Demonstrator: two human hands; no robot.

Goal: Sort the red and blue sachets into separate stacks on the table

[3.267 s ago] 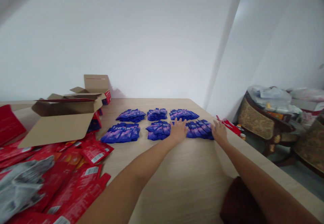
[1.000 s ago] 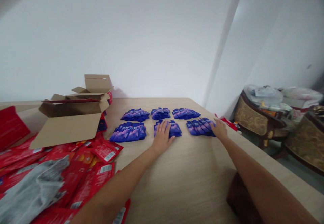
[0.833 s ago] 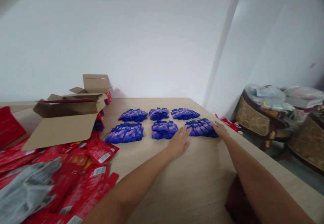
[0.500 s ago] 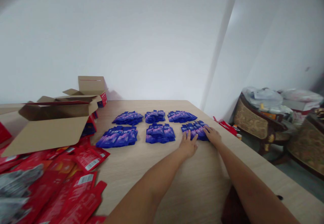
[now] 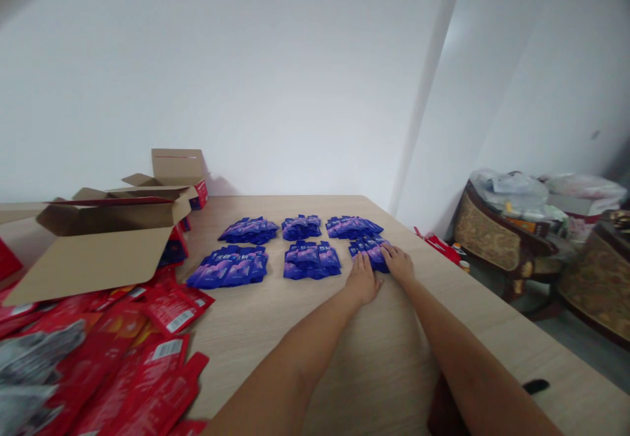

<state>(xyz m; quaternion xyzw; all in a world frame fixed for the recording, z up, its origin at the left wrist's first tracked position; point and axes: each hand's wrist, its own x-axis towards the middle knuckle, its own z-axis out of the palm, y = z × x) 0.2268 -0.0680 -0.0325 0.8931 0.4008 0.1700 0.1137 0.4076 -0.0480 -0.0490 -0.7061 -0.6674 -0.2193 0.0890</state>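
Blue packets (image 5: 377, 252) lie under the fingers of the left hand (image 5: 361, 281) and right hand (image 5: 399, 265), both loosely outstretched; 5 more piles (image 5: 312, 261) sit beyond or leftward.

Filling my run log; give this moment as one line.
left hand: at front-right blue pile, near edge | right hand: same pile, right side | red packets: left of hands

Near-right packet pile (image 5: 373, 249) now narrower

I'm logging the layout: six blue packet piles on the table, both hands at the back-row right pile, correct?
Wrong row: the head view shows the left hand and right hand at the front-row right pile. Six blue packet piles on the table is right.
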